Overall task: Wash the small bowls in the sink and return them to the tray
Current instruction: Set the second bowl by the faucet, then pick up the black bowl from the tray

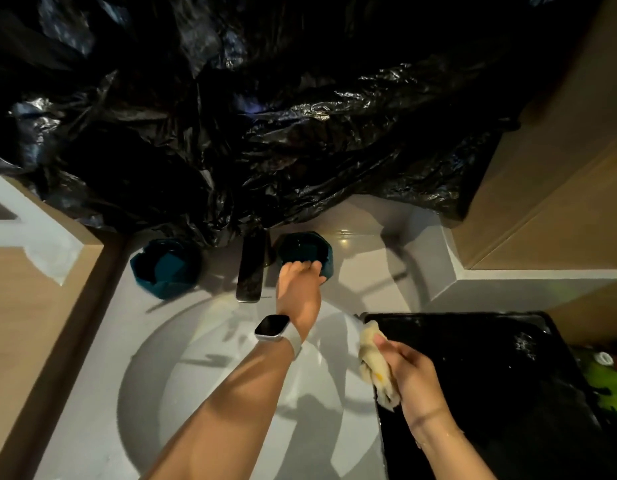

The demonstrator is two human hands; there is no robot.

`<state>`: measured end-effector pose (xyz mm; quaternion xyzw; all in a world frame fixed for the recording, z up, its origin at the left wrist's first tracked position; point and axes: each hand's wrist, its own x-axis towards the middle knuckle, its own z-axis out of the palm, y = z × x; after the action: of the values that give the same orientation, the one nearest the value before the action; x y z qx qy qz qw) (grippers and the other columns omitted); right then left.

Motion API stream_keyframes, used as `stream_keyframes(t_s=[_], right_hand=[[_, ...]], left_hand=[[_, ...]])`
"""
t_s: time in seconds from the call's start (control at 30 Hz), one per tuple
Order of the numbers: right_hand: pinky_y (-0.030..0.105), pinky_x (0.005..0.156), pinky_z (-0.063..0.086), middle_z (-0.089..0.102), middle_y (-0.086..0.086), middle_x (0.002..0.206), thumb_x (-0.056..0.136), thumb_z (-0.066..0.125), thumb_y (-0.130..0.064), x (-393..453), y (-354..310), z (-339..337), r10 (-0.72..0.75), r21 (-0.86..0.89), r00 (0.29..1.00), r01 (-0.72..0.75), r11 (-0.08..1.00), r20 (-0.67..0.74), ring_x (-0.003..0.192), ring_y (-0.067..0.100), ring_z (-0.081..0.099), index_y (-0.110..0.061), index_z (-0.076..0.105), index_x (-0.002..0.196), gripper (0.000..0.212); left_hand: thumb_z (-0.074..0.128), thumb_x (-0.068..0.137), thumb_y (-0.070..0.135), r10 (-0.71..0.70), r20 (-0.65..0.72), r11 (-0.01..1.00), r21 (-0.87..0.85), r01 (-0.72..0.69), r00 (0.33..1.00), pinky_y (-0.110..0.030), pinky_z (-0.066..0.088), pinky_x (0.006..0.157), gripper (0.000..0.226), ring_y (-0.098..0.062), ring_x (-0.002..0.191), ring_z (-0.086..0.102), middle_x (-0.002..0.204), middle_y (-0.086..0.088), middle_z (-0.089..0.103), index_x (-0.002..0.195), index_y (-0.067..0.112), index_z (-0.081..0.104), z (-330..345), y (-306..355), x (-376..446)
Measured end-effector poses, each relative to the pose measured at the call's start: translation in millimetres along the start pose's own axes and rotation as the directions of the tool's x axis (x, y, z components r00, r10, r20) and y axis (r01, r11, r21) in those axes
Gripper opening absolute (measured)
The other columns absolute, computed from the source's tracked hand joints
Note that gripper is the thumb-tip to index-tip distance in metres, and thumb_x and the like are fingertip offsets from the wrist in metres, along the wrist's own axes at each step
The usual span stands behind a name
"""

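Left hand (299, 276) reaches across the sink (210, 358), fingers curled over the near rim of a teal bowl (305, 252) right of the tap (251, 271), likely to fetch it for washing. Right hand (412, 370) clutches a pale cloth (376, 362) over the black tray (507, 393), kept ready. A second bowl (166, 268) waits left of the tap.

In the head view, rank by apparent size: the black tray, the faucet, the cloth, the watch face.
1. black tray
2. cloth and faucet: look alike, and the cloth is nearer, so unranked
3. watch face
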<state>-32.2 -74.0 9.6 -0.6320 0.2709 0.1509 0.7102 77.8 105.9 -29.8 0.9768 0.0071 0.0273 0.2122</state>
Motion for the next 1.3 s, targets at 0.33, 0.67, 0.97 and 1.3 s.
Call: stream_keyframes(t_s=[0.33,0.67,0.97,1.3], right_hand=[[0.029,0.062,0.045,0.068,0.013,0.076,0.086,0.068,-0.031,-6.6,-0.3,-21.3,-0.113,-0.072,0.989,0.106,0.992,-0.094,0.066,0.018,0.058,-0.009,0.068,0.089,0.022],[0.040,0.070,0.053,0.069,0.010,0.079,0.086,0.069,-0.026,-31.2,-0.5,-109.9,-0.270,-0.116,0.930,0.248,0.962,-0.251,0.073,0.024,0.064,-0.020,0.071,0.082,0.008],[0.031,0.061,0.046,0.066,0.000,0.073,0.082,0.073,-0.028,-30.6,16.8,-150.6,-0.349,-0.331,0.840,0.217,0.918,-0.417,0.068,0.023,0.059,-0.025,0.064,0.079,0.010],[0.043,0.064,0.052,0.069,-0.003,0.076,0.083,0.071,-0.032,-33.6,28.2,-154.4,-0.360,-0.366,0.850,0.217,0.905,-0.386,0.067,0.022,0.063,-0.032,0.065,0.082,0.007]], left_hand=[[0.048,0.098,0.024,-0.081,-0.022,0.994,0.068,0.082,0.996,-0.038,0.022,0.112,0.039,-0.026,0.123,0.042,0.134,0.000,0.053,0.138,0.026,0.049,-17.4,22.0,0.1],[0.064,0.089,0.016,0.290,0.350,0.885,-0.451,-0.111,0.891,-0.027,0.051,0.089,0.018,-0.008,0.083,0.060,0.106,0.001,0.070,0.106,0.018,0.071,3.8,156.6,-35.2],[0.059,0.096,0.030,0.223,0.688,0.846,-0.488,0.214,0.690,-0.039,0.056,0.090,0.034,-0.031,0.093,0.070,0.096,-0.007,0.061,0.121,0.008,0.056,55.6,259.6,-18.6],[0.061,0.093,0.012,0.168,0.684,0.905,-0.392,0.163,0.710,-0.035,0.056,0.087,0.018,-0.030,0.087,0.074,0.092,-0.012,0.070,0.109,0.005,0.061,85.8,281.9,-8.7]])
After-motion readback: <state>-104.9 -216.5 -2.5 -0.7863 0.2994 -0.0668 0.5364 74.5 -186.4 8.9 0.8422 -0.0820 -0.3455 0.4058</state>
